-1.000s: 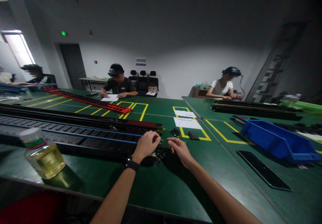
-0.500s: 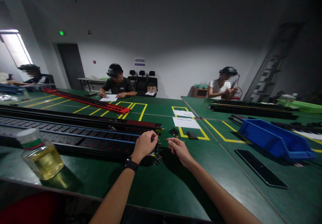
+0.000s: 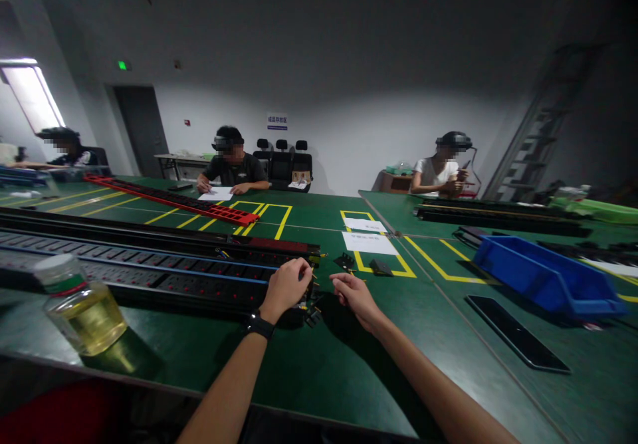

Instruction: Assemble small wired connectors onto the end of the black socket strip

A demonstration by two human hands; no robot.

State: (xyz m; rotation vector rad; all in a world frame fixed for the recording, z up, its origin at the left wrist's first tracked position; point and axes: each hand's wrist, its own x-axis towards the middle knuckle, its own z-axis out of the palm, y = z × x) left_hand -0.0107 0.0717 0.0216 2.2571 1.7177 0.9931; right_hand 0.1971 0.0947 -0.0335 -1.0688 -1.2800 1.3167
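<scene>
My left hand point(image 3: 288, 288), with a dark watch point(image 3: 260, 325) on its wrist, is at the right end of a long black slotted rail point(image 3: 199, 278) with blue lines and red dots. Its fingers are pinched together by the small wires there; what they hold is hidden. Just to the right, my right hand point(image 3: 355, 296) is closed with thumb and finger together, and anything in it is too small to name. Below the rail's end hangs a small black connector point(image 3: 313, 317). Small black parts point(image 3: 345, 261) and a dark block point(image 3: 381, 268) lie beyond my right hand.
A bottle of yellow liquid point(image 3: 87, 314) stands front left. To the right lie a dark phone-like slab point(image 3: 517, 334) and a blue bin point(image 3: 543, 278). Paper sheets point(image 3: 369, 243) and a red-framed rail point(image 3: 169, 198) are farther back. Several people sit across the green table point(image 3: 309, 377).
Both my hands stay almost in place. The small black connector below the rail's end has shifted slightly. At the right, the co-worker's hands have moved a little.
</scene>
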